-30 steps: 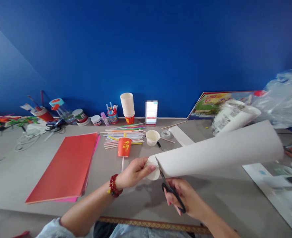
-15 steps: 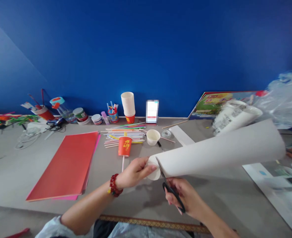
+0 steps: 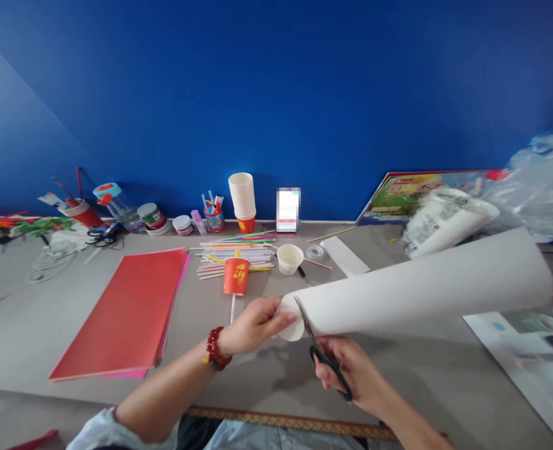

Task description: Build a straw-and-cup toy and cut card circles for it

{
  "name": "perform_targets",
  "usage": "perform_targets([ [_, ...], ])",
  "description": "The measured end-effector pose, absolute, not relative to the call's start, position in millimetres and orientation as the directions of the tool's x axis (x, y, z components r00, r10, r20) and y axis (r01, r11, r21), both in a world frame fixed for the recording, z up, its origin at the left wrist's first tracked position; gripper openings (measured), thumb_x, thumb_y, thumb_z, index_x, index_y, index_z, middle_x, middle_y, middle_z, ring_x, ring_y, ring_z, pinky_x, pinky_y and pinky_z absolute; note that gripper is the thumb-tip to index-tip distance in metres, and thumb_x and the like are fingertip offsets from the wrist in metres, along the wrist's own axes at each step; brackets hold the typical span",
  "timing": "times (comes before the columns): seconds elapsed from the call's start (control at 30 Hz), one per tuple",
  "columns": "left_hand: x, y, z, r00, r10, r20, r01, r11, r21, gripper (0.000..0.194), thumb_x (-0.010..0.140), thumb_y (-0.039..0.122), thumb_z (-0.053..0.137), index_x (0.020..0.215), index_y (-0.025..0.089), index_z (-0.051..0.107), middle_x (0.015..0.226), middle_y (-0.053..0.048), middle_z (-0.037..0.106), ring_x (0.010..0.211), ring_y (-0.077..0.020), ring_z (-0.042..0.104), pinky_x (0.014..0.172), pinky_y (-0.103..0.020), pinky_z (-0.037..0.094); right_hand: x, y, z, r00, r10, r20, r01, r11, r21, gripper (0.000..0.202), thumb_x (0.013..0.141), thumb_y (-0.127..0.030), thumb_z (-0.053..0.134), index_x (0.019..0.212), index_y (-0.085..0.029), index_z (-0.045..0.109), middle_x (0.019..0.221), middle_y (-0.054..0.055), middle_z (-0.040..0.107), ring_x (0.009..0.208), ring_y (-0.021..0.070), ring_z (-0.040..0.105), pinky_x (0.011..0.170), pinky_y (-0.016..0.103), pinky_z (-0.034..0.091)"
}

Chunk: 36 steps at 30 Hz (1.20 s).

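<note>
My left hand (image 3: 260,325) pinches the left end of a long sheet of white paper (image 3: 412,287), together with a round white disc (image 3: 291,326) under my thumb. The sheet curls and stretches off to the right above the table. Black-handled scissors (image 3: 328,365) are in my right hand (image 3: 351,369), fingers through the loops. Their blades lie across the paper just right of the disc. Behind my left hand, a red paper cup (image 3: 236,276) with a white straw (image 3: 233,308) rests on the table. A white paper cup (image 3: 289,259) stands beyond the sheet.
Red paper sheets (image 3: 121,312) lie at left. Straws (image 3: 239,253), a tape roll (image 3: 314,252), stacked cups (image 3: 242,197) and a phone (image 3: 288,210) are behind. Jars and pen holders line the blue wall. Plastic-wrapped cups (image 3: 445,219) and a plastic bag (image 3: 539,187) are at right.
The sheet's far right end has swung slightly to the right. My hands and the scissors have barely shifted.
</note>
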<state>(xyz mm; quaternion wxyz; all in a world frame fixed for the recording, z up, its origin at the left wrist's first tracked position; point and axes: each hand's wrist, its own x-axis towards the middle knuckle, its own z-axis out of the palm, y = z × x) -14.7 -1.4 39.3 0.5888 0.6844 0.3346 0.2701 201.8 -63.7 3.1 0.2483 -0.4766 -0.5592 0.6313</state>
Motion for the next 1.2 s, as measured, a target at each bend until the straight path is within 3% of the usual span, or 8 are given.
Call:
perform_targets([
  [0.13,-16.0,-0.1,38.8,0.643,0.766,-0.025,0.129,-0.077,0.989,0.038,0.093,0.051,0.049,0.082,0.015,0.053,0.070,0.002,0.047,0.062,-0.0102,0.039,0.054,-0.022,0.031,202.2,-63.7,0.4,-0.420,0.852,-0.314,0.203,-0.249,-0.947,0.048,0.072,-0.059,0.069,0.064,-0.020,0.042,0.056,-0.005,0.045,0.049,0.0087,0.042,0.047,0.023,0.031],
  [0.3,-17.7,1.0,39.2,0.644,0.765,-0.007,0.111,-0.083,0.990,0.037,0.093,0.049,0.052,0.084,0.013,0.057,0.071,0.001,0.050,0.063,-0.0101,0.041,0.054,-0.021,0.032,199.0,-62.4,6.2,-0.425,0.855,-0.298,0.189,-0.238,-0.953,0.060,0.063,-0.072,0.071,0.061,-0.020,0.042,0.053,-0.005,0.045,0.045,0.0082,0.043,0.043,0.021,0.033],
  [0.47,-10.6,-8.0,32.8,0.495,0.869,-0.012,-0.064,0.050,0.997,0.040,0.081,0.052,0.068,0.085,0.013,0.065,0.077,-0.003,0.059,0.070,-0.0135,0.049,0.063,-0.023,0.040,197.1,-65.8,1.6,-0.470,0.852,-0.231,0.032,-0.245,-0.969,0.065,0.068,-0.083,0.059,0.071,-0.019,0.048,0.049,-0.005,0.048,0.031,0.0041,0.035,0.030,0.017,0.025],
  [0.63,-1.3,-18.2,23.1,0.392,0.918,-0.060,-0.121,0.116,0.986,0.037,0.082,0.049,0.067,0.082,0.013,0.068,0.074,-0.002,0.060,0.068,-0.0123,0.048,0.063,-0.022,0.040,192.4,-70.5,-3.5,-0.477,0.852,-0.218,-0.068,-0.283,-0.957,0.062,0.071,-0.079,0.061,0.075,-0.018,0.048,0.055,-0.004,0.053,0.030,0.0027,0.036,0.030,0.015,0.030],
  [0.8,-7.2,-12.4,33.7,0.479,0.878,0.001,-0.061,0.032,0.998,0.034,0.090,0.045,0.058,0.087,0.012,0.069,0.080,-0.005,0.064,0.072,-0.0136,0.053,0.067,-0.023,0.042,195.8,-72.1,13.1,-0.505,0.828,-0.245,-0.011,-0.290,-0.957,0.060,0.076,-0.075,0.060,0.078,-0.016,0.051,0.064,-0.001,0.058,0.035,0.0033,0.044,0.034,0.016,0.034],
  [0.97,-15.3,-6.9,43.0,0.559,0.829,0.026,0.059,-0.071,0.996,0.036,0.092,0.045,0.054,0.082,0.012,0.063,0.074,-0.002,0.056,0.068,-0.0121,0.046,0.062,-0.022,0.039,198.4,-72.3,26.6,-0.443,0.825,-0.352,0.094,-0.348,-0.933,0.064,0.068,-0.079,0.064,0.074,-0.018,0.046,0.062,-0.004,0.051,0.038,0.0033,0.040,0.036,0.016,0.035],
  [1.2,-18.0,-8.1,38.0,0.605,0.796,0.005,0.098,-0.080,0.992,0.036,0.093,0.047,0.052,0.080,0.013,0.058,0.073,0.000,0.049,0.067,-0.0119,0.041,0.061,-0.023,0.035,200.7,-69.2,17.1,-0.411,0.864,-0.290,0.166,-0.241,-0.956,0.055,0.076,-0.072,0.064,0.075,-0.019,0.047,0.064,-0.004,0.048,0.047,0.0057,0.038,0.039,0.016,0.036],
])
